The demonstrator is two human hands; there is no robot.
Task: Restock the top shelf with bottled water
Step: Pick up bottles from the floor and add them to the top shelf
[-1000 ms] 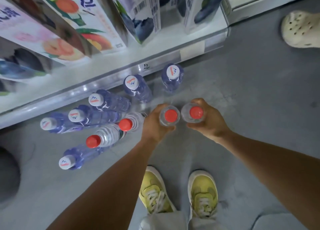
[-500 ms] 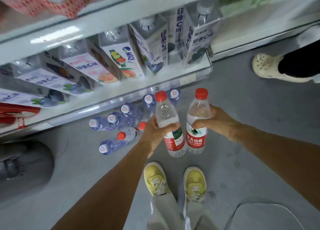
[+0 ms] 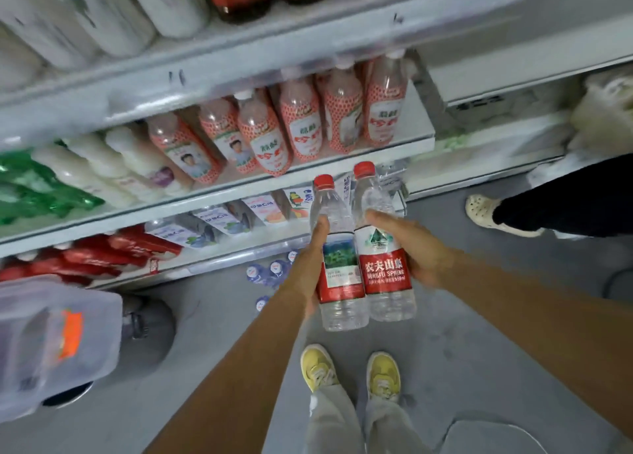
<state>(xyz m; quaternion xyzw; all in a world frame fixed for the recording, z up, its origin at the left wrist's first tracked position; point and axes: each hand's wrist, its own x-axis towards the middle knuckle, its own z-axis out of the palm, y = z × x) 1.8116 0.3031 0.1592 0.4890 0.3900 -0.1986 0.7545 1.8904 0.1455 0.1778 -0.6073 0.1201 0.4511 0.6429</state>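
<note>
**Two bottles in hand, shelf above**

Head view: the left hand [image 3: 310, 268] grips one bottle [image 3: 337, 258] around its label, and the right hand [image 3: 409, 248] grips a second bottle [image 3: 383, 244]. Both stand upright, caps up, touching side by side above the floor [image 3: 479, 333]. The top shelf lies up and ahead of the fingers, likely out of frame, so I judge both hands equally near. More bottles [image 3: 270, 270] sit on the floor beneath.

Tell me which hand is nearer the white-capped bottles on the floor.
Left. The left hand is just right of the floor bottles; the right hand is farther right, beyond both held bottles.
</note>
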